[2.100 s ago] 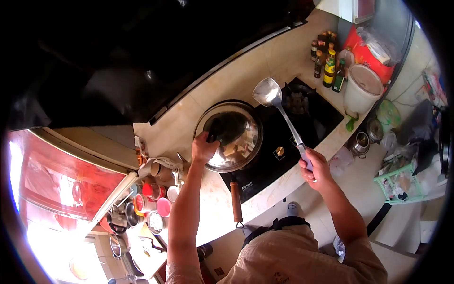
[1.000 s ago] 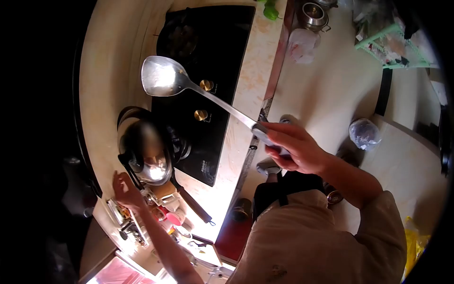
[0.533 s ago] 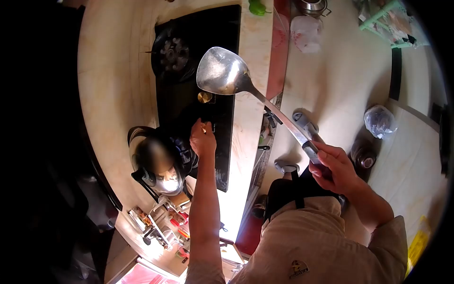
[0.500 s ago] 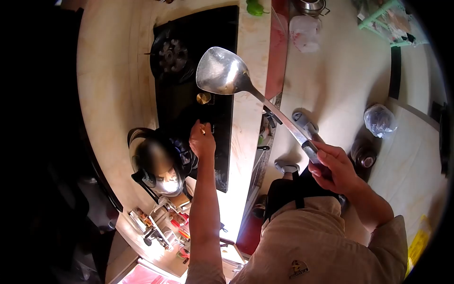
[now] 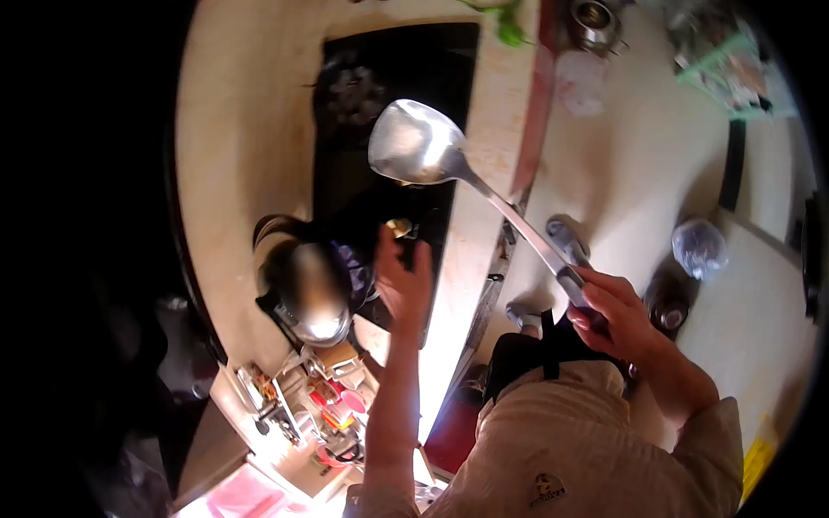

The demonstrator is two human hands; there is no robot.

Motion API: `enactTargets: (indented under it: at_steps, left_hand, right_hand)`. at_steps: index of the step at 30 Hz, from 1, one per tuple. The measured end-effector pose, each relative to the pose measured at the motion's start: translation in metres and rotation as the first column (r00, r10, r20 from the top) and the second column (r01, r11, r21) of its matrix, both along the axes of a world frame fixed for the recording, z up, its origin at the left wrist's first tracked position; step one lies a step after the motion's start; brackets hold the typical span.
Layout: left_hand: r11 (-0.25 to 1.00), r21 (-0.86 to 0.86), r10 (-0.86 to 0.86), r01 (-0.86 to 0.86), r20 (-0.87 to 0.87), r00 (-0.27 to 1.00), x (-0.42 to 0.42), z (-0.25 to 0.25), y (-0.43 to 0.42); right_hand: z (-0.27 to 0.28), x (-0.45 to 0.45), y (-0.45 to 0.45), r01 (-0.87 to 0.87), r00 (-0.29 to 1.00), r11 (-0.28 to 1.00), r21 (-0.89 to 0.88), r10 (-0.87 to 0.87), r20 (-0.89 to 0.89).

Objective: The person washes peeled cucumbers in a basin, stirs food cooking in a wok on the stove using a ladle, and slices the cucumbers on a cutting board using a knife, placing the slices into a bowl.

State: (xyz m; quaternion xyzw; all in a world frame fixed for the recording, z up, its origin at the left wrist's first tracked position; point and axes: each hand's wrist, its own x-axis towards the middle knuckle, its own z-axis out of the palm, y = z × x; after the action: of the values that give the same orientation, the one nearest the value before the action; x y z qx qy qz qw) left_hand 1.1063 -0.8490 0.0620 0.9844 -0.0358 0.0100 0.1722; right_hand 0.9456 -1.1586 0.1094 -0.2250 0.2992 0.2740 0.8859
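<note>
In my right hand (image 5: 609, 311) I grip the dark handle of a metal wok spatula (image 5: 419, 142). Its shiny broad blade is raised over the black gas stove (image 5: 341, 173), hiding part of the cooktop. My left hand (image 5: 404, 281), slightly blurred, has its fingers apart and holds nothing. Just beyond its fingertips is a gold-coloured stove knob (image 5: 397, 228). To the left of that hand sits a round, shiny metal pan or lid (image 5: 324, 326) with a dark rim; I cannot tell which.
A rack of jars and utensils (image 5: 332, 406) stands on the counter at the lower left. Green peppers (image 5: 509, 28) lie on the counter's far edge. On the floor are a metal pot (image 5: 594, 22), a tied plastic bag (image 5: 699, 249) and a green-framed rack (image 5: 721, 78).
My left hand has come off the stove knob, and its fingers have spread. The spatula stays in my right hand. The view has shifted, so the stove appears farther right.
</note>
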Motion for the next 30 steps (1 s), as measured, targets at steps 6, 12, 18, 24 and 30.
enactTargets:
  at_steps: [6, 12, 18, 24, 30]
  left_hand:
    - [0.874, -0.466, -0.136, -0.138, -0.507, 0.851, -0.188, 0.097, -0.002]
    - [0.507, -0.559, 0.252, -0.656, -0.632, 0.733, -0.354, 0.064, 0.096]
    - [0.04, -0.358, 0.706, -0.933, -0.65, 0.28, -0.49, 0.007, 0.151]
    - [-0.469, -0.483, 0.652, -0.74, -0.754, 0.079, -0.618, -0.081, 0.199]
    - [-0.52, -0.546, 0.641, -0.657, -0.758, 0.123, -0.69, -0.156, 0.304]
  right_hand:
    - [0.02, 0.009, 0.025, -0.274, 0.948, 0.961, -0.021, 0.274, 0.16]
    - [0.061, 0.022, 0.104, -0.71, 0.671, 0.703, -0.021, 0.686, 0.283]
    - [0.086, 0.002, 0.217, -0.924, 0.337, 0.38, -0.031, 0.852, 0.4]
    - [0.028, -0.076, 0.305, -0.966, 0.187, 0.25, -0.067, 0.853, 0.488]
    - [0.035, -0.169, 0.427, -0.968, 0.243, 0.249, -0.032, 0.96, 0.142]
